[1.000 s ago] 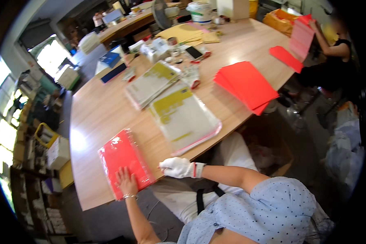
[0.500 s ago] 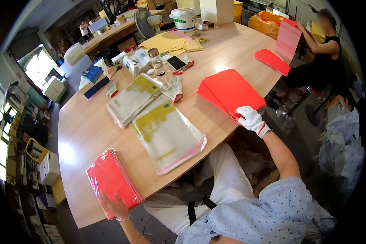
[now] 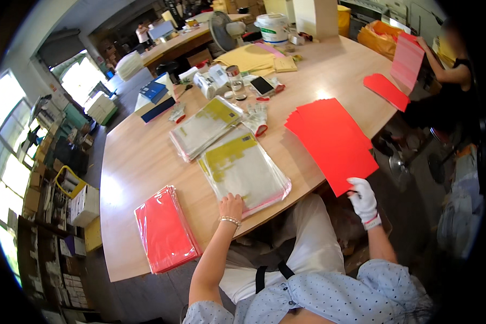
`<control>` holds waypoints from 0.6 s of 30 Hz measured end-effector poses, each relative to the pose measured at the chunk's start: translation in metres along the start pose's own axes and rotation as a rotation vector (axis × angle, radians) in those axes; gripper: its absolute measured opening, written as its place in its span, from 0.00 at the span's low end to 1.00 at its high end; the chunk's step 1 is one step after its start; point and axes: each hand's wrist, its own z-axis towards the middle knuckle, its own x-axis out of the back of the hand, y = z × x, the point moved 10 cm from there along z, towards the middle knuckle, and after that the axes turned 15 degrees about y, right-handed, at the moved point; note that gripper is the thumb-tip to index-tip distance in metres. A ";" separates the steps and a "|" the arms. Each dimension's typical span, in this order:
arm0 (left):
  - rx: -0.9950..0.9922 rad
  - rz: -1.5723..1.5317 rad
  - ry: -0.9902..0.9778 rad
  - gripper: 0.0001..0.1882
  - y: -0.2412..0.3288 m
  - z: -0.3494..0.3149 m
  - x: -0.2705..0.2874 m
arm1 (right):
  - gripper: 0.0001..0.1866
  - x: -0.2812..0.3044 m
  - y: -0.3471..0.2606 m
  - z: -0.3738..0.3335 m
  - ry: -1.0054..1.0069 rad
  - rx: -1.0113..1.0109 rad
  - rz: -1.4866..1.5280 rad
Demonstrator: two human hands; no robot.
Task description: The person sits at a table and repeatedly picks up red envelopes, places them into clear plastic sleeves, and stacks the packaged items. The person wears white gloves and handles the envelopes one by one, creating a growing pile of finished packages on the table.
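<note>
My bare left hand (image 3: 231, 207), a bead bracelet at its wrist, rests its fingers on the near edge of a stack of clear plastic bags (image 3: 249, 175) with yellow-green print. A second bag stack (image 3: 206, 128) lies partly beneath it. In a white glove, my right hand (image 3: 363, 198) is closed at the near corner of a red sheet (image 3: 337, 154); that corner juts past the table edge. Other red sheets (image 3: 298, 123) are fanned out under it. Left of my left hand lies a pile of red sheets in clear bags (image 3: 166, 229), untouched.
On the table (image 3: 127, 162) are loose work gloves (image 3: 255, 120), a phone (image 3: 262, 85), a clear cup (image 3: 235, 82), yellow sheets (image 3: 247, 58) and a white bucket (image 3: 272, 28). A fan (image 3: 221, 31) stands behind. At right, a seated person (image 3: 448, 81) holds a red sheet in a clear bag.
My left hand has left the bagged red pile and moved right onto the clear bags. My right hand has come nearer, drawing the red sheet's corner over the table edge. The view has shifted.
</note>
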 end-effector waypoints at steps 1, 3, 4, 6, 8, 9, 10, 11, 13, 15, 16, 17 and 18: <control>-0.046 0.030 0.045 0.08 0.005 0.010 -0.002 | 0.06 0.023 0.086 -0.050 0.242 -0.407 0.169; -0.069 0.030 0.098 0.08 -0.004 0.021 -0.011 | 0.09 0.005 0.173 -0.116 0.439 -1.078 0.764; -0.059 -0.010 0.109 0.08 -0.016 0.022 -0.019 | 0.11 -0.022 0.165 -0.123 0.373 -1.323 1.179; -0.081 -0.054 0.092 0.08 -0.034 0.026 -0.038 | 0.11 -0.031 0.110 -0.086 0.451 -1.646 0.831; -0.130 -0.090 0.045 0.09 -0.039 0.026 -0.057 | 0.10 -0.041 0.141 -0.079 0.238 -1.548 0.894; -0.128 -0.134 0.080 0.09 -0.034 0.024 -0.052 | 0.08 -0.034 0.145 -0.061 0.217 -1.425 0.751; -0.122 -0.177 0.115 0.10 -0.031 0.021 -0.046 | 0.05 -0.025 0.152 -0.055 0.219 -1.336 0.711; -0.102 -0.213 0.163 0.10 -0.035 0.023 -0.037 | 0.05 -0.022 0.138 -0.045 0.215 -1.277 0.719; -0.114 -0.057 -0.087 0.10 -0.042 0.019 -0.056 | 0.05 -0.013 0.082 -0.037 0.214 -1.279 0.657; -0.219 -0.034 -0.082 0.10 -0.050 0.017 -0.082 | 0.14 -0.011 0.037 -0.054 0.060 -1.338 0.676; -0.157 -0.086 -0.134 0.09 -0.044 0.025 -0.091 | 0.17 -0.015 0.003 -0.056 -0.021 -1.271 0.817; -0.086 -0.095 0.010 0.09 -0.080 0.016 -0.104 | 0.21 -0.033 -0.040 -0.060 -0.150 -1.209 1.016; -0.201 -0.010 -0.005 0.09 -0.058 0.023 -0.103 | 0.22 -0.035 -0.067 -0.066 -0.231 -1.198 1.098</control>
